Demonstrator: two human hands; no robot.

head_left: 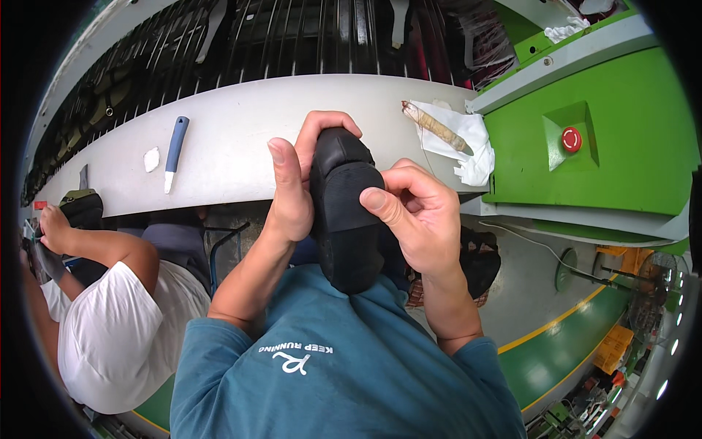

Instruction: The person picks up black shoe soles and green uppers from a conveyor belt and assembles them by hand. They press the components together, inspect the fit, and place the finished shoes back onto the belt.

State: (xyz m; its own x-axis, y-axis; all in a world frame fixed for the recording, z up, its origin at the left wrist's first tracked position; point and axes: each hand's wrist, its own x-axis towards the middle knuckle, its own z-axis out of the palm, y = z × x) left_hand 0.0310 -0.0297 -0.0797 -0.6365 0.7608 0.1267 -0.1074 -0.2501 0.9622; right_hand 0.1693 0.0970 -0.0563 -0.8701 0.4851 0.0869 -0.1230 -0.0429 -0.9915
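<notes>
Black shoe (347, 212) sits sole-up between both hands, held in front of the person's chest and just short of the near edge of the white table (241, 146). Fingers (325, 124) of the left hand (296, 183) curl over the toe end from the far side, with the thumb laid along the shoe's left flank, so that hand is closed around it. The right hand (417, 219) grips the other flank: its thumb (380, 205) presses flat on the ribbed sole and the remaining fingers wrap behind the upper. The heel end points down toward the teal shirt (344, 358).

Beyond the hands, on the table, a blue-handled knife (174, 150) lies well to the left with a small white scrap (151, 159) just beside it. To the right, a worn brush-like stick (437, 128) rests on a crumpled white cloth (468, 150) near the table's end. A green machine housing (607, 139) with a red round button (571, 139) stands further right. At far left, another person in a white shirt (117, 329) handles a dark shoe (82, 207) of their own.
</notes>
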